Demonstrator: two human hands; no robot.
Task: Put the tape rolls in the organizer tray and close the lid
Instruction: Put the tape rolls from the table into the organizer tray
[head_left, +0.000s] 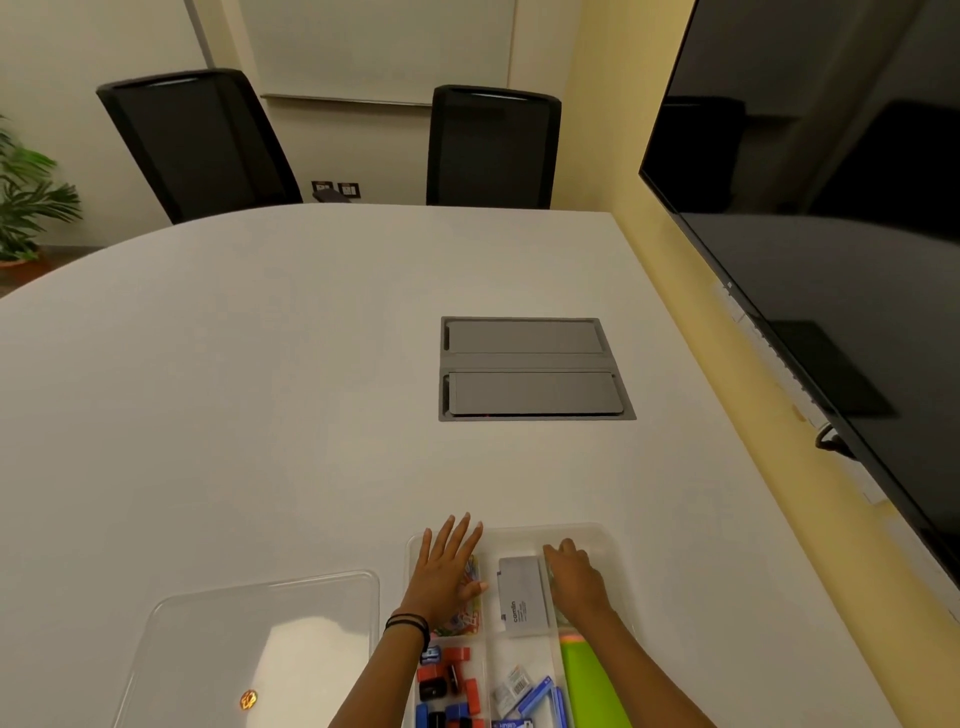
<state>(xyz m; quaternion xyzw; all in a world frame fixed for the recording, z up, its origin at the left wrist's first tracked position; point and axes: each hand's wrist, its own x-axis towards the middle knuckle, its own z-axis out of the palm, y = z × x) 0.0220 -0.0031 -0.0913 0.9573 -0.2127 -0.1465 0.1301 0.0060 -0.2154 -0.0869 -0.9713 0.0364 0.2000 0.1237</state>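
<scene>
The clear organizer tray (597, 531) sits at the table's near edge, split into compartments. My left hand (447, 569) lies flat with fingers spread over the far-left compartment of coloured clips (463, 621). My right hand (574, 574) is curled, fingers down, inside the far-right compartment; whatever is under it is hidden. No tape roll shows clearly. The clear lid (234, 623) lies flat on the table to the left of the tray, apart from it.
The tray also holds a grey Camlin box (522, 597), red, black and blue small items (449, 686), blue packets (537, 696) and a green pad (592, 680). A grey floor-box panel (530, 369) sits mid-table. A large dark screen (831, 208) is at the right and two black chairs (491, 148) beyond.
</scene>
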